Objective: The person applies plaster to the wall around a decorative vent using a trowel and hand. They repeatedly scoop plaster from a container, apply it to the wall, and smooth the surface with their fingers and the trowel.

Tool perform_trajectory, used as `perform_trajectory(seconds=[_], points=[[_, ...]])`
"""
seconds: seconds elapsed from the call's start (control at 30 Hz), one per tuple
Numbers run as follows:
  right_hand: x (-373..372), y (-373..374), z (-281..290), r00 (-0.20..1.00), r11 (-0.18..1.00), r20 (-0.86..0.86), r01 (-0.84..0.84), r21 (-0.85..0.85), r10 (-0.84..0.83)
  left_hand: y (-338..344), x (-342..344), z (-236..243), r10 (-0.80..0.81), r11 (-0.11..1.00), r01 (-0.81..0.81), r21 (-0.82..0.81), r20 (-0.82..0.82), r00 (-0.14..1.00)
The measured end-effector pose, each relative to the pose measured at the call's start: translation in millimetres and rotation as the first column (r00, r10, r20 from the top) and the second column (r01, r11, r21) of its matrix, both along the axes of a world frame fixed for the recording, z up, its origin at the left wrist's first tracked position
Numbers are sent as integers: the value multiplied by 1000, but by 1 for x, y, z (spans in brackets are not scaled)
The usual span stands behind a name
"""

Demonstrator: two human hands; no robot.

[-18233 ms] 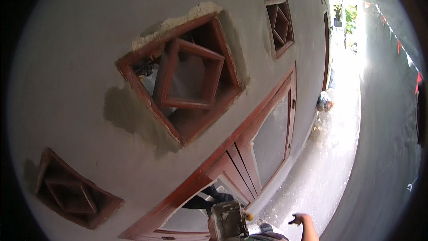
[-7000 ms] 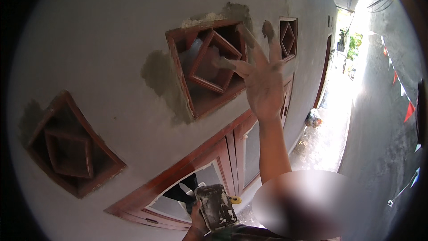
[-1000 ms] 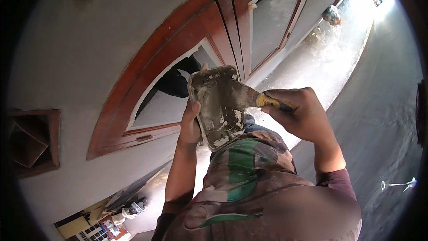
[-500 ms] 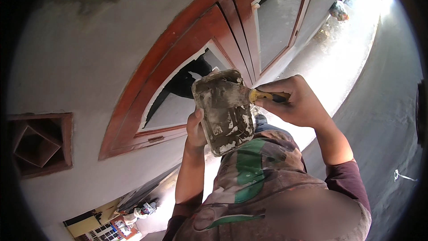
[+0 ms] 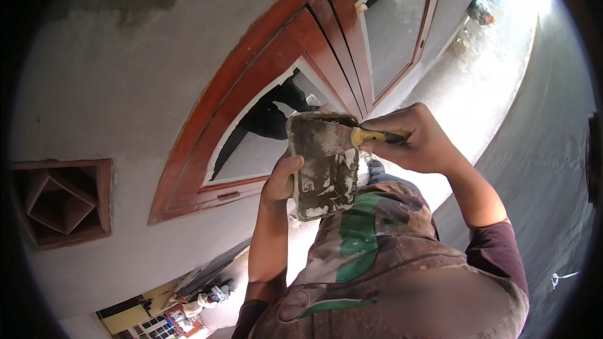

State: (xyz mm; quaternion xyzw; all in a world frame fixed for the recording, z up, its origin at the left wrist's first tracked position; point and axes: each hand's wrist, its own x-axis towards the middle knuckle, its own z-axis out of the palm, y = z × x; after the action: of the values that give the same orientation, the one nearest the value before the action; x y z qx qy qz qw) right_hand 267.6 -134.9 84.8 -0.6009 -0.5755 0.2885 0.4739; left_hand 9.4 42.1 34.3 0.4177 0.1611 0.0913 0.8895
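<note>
My left hand (image 5: 282,179) is closed on one long side of a small rectangular tray (image 5: 303,208), its thumb over the rim. Grey filler paste (image 5: 314,135) and whitish smears coat the tray's inside. In my right hand (image 5: 430,141) is a putty knife (image 5: 380,136) with a yellow and black handle, fingers wrapped round it. The knife's broad, paste-covered blade lies over the upper part of the tray; whether it touches the paste is hard to tell.
A grey plastered wall (image 5: 151,100) with a red-brown framed window (image 5: 195,144) runs along the left. Lower on it is a square vent block (image 5: 63,201). Another grey wall (image 5: 534,169) stands to the right. A bag-like bundle (image 5: 480,10) lies on the bright walkway (image 5: 496,56).
The tray has shifted slightly right and turned a little straighter in my left hand. The knife stays over its upper part. The surroundings have slid slightly right in view.
</note>
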Motion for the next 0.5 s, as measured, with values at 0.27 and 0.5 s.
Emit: perform_trajectory(seconds=[0.27,0.5], points=[[-11,-2,-11,988,989,140,39,144,-59,8,1,-2,-58,997,54,-55,-70,996],[-26,9,-41,979,979,-173,134,153,-107,26,-7,-15,-25,999,21,-24,-187,982]])
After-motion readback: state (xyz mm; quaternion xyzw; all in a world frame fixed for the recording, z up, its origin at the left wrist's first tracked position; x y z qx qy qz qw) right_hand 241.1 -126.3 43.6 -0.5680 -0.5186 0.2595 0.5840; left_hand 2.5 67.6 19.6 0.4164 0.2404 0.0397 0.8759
